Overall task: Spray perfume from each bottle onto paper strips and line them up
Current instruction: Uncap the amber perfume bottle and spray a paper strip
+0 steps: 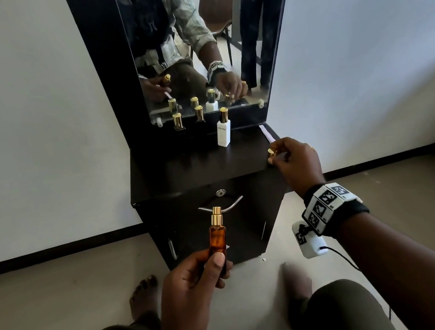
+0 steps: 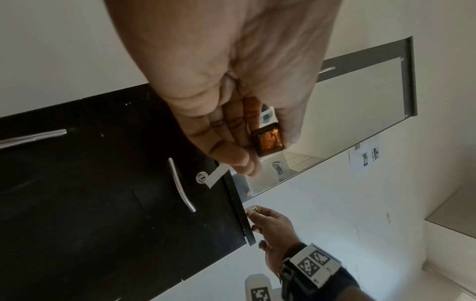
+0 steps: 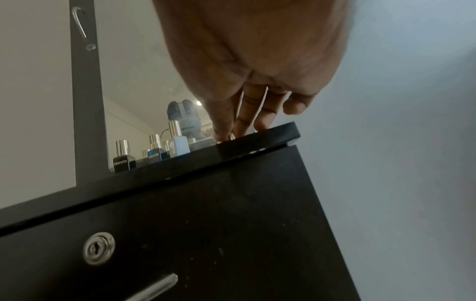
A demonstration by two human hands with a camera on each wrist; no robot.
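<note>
At centre frame three capped bottles stood before the mirror (image 1: 197,45): two dark ones (image 1: 178,121) and a white bottle (image 1: 224,133). Low centre, the left hand (image 1: 190,290) gripped an uncapped amber bottle (image 1: 217,239) upright. At right, the right hand (image 1: 296,162) pinched a gold cap (image 1: 272,152) at the black cabinet (image 1: 197,167) edge, near a paper strip (image 1: 267,132)

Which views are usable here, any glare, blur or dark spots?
Head view: sharp, evenly lit, wide-angle bending at the edges; mirror shows reflections, no glare. Left wrist view: tilted, palm dim, amber bottle clear. Right wrist view: right hand soft and close, cabinet front very dark.
</note>
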